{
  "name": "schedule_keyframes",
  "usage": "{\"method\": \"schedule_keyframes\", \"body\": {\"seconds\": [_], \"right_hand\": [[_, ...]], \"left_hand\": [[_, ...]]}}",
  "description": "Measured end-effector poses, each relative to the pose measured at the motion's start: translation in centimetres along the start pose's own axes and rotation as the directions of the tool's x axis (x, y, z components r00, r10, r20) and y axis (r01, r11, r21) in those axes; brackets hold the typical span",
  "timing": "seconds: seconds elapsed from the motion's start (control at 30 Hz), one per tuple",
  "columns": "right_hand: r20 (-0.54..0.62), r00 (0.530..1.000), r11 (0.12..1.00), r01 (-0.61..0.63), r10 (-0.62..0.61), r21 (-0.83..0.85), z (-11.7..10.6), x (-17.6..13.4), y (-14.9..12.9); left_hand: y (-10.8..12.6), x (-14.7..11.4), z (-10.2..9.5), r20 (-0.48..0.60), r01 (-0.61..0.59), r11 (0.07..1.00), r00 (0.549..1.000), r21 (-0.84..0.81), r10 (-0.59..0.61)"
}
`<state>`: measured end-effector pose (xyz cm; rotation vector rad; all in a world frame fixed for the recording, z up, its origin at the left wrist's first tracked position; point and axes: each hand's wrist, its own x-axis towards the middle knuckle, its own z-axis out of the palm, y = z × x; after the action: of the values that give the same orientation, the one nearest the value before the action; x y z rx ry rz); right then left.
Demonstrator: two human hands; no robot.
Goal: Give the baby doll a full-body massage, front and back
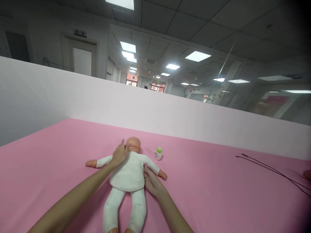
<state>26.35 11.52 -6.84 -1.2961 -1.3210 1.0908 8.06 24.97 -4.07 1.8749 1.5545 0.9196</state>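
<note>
A baby doll (128,171) in a white top and trousers lies on the pink surface, arms spread wide, apparently face down since the back of its bald head shows. My left hand (120,154) rests on the doll's left-side shoulder in view, fingers stretched up beside the head and the thumb side near the neck. Against the doll's other side, just below its armpit, my right hand (151,182) is curled in at the torso; part of its fingers is hidden there. Right of the doll's head stands a small clear bottle (157,154) with a green cap.
The pink padded surface (206,187) runs up to a low white wall (170,113) with glass above it. Thin black cables (274,171) lie at the right. Something brownish (307,175) shows at the right edge, too cut off to name.
</note>
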Motion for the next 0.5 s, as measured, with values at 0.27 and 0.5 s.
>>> {"method": "schedule_keyframes", "body": {"seconds": [0.27, 0.5], "right_hand": [[-0.040, 0.982, 0.979, -0.178, 0.183, 0.102, 1.5, 4.0, -0.4], [-0.116, 0.993, 0.995, 0.044, -0.034, 0.087, 2.7, 3.5, -1.8]], "left_hand": [[1.5, 2.6, 2.9, 0.127, 0.163, 0.985, 0.977, 0.054, -0.169], [1.5, 1.0, 1.6, 0.134, 0.152, 0.988, 0.980, -0.013, -0.148]]}}
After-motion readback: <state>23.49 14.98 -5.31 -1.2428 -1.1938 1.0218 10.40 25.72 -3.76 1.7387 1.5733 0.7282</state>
